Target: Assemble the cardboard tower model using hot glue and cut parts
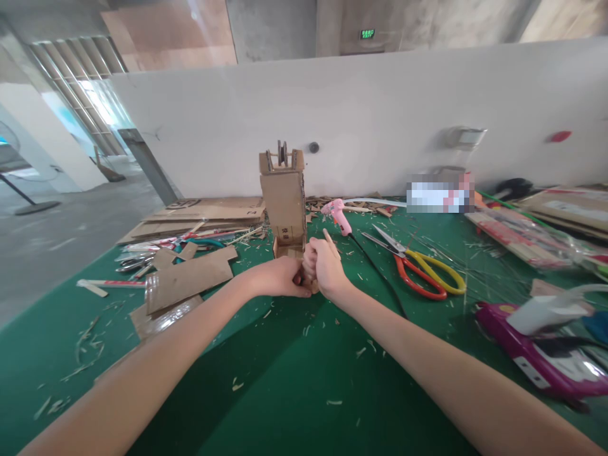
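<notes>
A tall cardboard tower (284,202) stands upright near the middle of the table, with a small cardboard pulley wheel (282,153) on a thin stick at its top. At its low front box, my left hand (287,277) is closed, fingers curled against the near edge. My right hand (327,263) meets it at the front right corner, most of its fingers folded in. The fingertips of both hands press close together there. Whatever small part lies between them is mostly hidden.
Right of the tower lie a pink glue gun (339,216) with a black cord and large scissors (418,269) with red and yellow handles. A purple power strip (536,354) sits near right. Cardboard pieces (190,278) and tools crowd the left. Scraps litter the green tabletop (304,392).
</notes>
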A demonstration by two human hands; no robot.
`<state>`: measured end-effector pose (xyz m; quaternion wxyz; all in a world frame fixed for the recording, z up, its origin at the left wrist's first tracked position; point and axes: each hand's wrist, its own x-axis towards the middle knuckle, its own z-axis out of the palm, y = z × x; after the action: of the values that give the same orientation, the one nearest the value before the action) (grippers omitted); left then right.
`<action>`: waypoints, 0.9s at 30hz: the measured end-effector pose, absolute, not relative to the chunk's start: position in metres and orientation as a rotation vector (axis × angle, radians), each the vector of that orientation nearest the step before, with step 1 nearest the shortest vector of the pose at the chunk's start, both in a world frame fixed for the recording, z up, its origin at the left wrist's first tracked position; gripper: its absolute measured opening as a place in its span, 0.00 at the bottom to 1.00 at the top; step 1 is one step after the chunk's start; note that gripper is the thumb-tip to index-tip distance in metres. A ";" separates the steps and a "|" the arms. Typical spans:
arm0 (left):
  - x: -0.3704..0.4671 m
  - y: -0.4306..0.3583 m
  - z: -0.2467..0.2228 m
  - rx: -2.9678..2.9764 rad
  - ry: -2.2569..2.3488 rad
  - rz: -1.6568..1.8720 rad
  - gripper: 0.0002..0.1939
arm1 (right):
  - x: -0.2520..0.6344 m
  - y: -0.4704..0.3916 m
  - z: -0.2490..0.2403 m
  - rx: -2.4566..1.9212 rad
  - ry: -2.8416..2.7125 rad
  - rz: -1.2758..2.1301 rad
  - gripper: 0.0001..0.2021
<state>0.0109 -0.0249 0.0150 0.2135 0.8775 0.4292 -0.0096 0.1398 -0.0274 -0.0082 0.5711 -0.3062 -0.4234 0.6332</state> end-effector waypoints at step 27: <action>0.007 -0.022 0.009 2.373 1.117 0.100 0.14 | 0.134 -0.030 -0.012 -0.762 -1.164 1.437 0.17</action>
<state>0.0069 -0.0225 0.0088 0.2558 0.8740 0.4115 0.0368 0.1341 -0.0297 -0.0125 0.5402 -0.3207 -0.4898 0.6045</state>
